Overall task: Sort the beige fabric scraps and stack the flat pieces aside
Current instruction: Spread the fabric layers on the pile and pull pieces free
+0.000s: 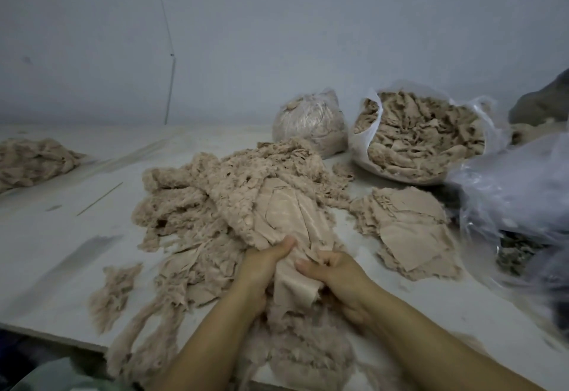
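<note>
- Hands are both gripping one smooth beige fabric piece (pixel 289 224) at its near end; the left hand (pixel 264 263) is pinching it with thumb on top and fingers curled under; the right hand (pixel 334 270) is clutching the edge just beside it, thumb pointing toward the left thumb.
- Fabric between the two grips is bunching into a fold (pixel 295 286) and draping down toward the person; beyond the grips the piece is running away over the big tangled scrap heap (pixel 215 199), which is lying under and to the left of the hands.
- Flat pieces are sitting in a loose stack (pixel 406 230) to the right of the right hand, well apart from the grip, on the white table (pixel 61 236).
- Past the heap, an open plastic bag of scraps (pixel 421 138) and a tied clear bag (pixel 311 126) are standing near the wall.
- Handling, as a judgement: the cloth is looking thin, light and limp, with frayed, fluffy edges that are likely snagging on neighbouring scraps; it is probably stretching or dragging others along if pulled fast.
- Best hold seems to be two spread points on one clean edge, so the piece is hanging open and showing whether it is flat enough to stack.
</note>
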Motion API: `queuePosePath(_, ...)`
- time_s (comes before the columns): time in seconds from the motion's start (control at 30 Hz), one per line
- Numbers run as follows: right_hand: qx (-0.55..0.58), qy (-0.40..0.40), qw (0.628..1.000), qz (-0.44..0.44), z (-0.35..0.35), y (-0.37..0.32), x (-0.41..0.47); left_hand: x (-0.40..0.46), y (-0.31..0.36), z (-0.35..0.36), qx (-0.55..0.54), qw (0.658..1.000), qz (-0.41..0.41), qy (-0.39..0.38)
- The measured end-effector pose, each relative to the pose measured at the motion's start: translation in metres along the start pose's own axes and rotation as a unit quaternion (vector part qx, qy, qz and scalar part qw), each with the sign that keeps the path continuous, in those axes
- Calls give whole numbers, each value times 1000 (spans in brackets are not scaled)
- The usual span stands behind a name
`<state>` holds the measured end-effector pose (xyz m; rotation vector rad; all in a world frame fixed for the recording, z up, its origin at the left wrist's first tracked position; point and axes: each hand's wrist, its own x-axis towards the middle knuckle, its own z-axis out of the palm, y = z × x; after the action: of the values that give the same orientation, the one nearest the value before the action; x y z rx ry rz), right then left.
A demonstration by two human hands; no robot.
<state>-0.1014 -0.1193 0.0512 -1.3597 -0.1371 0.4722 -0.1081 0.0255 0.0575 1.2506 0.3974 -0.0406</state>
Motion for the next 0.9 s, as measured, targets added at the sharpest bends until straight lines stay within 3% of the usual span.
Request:
queuePosePath(0.17, 2, 37, 998, -54, -24, -2, -3, 11, 8, -11, -44, 992, 40, 112)
queuePosePath(0.33, -5, -29, 999, -17, -21, -2, 0, 8, -7, 13, 58, 994, 81, 45)
queuePosePath(0.5, 7, 99, 992, -81, -44, -13, 8, 16, 5, -5, 49, 988, 77, 124)
queuePosePath(0.6, 40, 92, 992, -75, -62, -19, 8, 5, 14, -21, 190, 981, 39, 28)
queuePosePath(0.67, 35, 74, 994, -71, -65, -19, 8, -7, 27, -22, 394, 919, 17, -8)
queuePosePath(0.7, 33, 72, 994, -75, -65, -18, 8, -14, 36, -21, 518, 855, 14, 15)
queuePosePath(0.73, 31, 74, 994, -81, -66, -17, 8, -19, 45, -19, 635, 770, 25, 59)
queuePosePath(0.77, 27, 76, 993, -87, -67, -16, 9, -22, 53, -17, 722, 681, 55, 113)
queuePosePath(0.8, 23, 79, 992, -90, -68, -15, 10, -24, 57, -13, 764, 613, 116, 163)
queuePosePath(0.83, 21, 81, 992, -94, -70, -12, 11, -26, 57, -5, 763, 586, 197, 191)
queuePosePath(0.87, 22, 78, 992, -100, -72, -10, 12, -25, 53, 6, 720, 601, 289, 189)
queuePosePath(0.9, 28, 69, 991, -107, -74, -8, 12, -22, 48, 20, 657, 650, 350, 152)
